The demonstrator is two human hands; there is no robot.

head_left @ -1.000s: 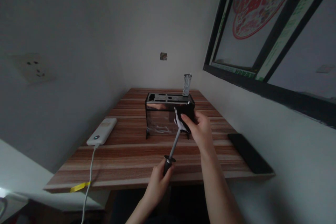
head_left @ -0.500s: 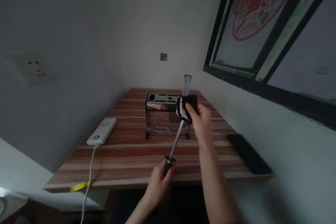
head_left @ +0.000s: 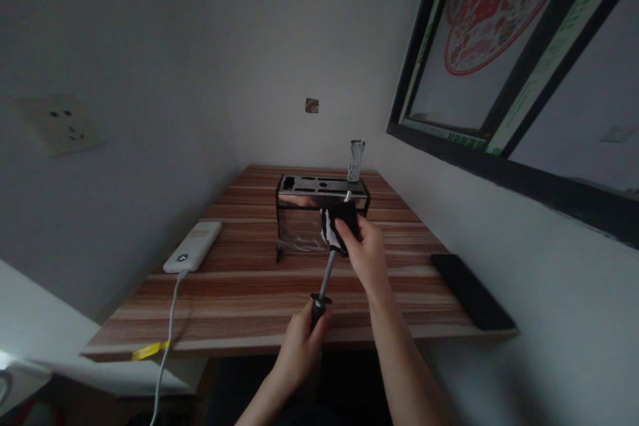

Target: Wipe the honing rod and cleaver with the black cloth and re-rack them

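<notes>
My left hand (head_left: 301, 344) is closed round the black handle of a sharpening steel (head_left: 327, 275), which slants up and away over the wooden table (head_left: 239, 293). My right hand (head_left: 366, 254) is closed on a black and white cloth (head_left: 335, 229) wrapped round the rod about two thirds of the way up. The rod's tip shows just above the cloth. Right behind stands a black and metal knife rack (head_left: 299, 213) with slots in its top.
A white power bank (head_left: 194, 247) with a cable lies at the left of the table. A black phone (head_left: 472, 290) lies at the right edge by the wall. A small shiny packet (head_left: 355, 160) stands behind the rack. A framed window is on the right wall.
My right hand slid the cloth up the rod to its tip, then back down toward the handle. My left hand has kept the handle nearly still.
</notes>
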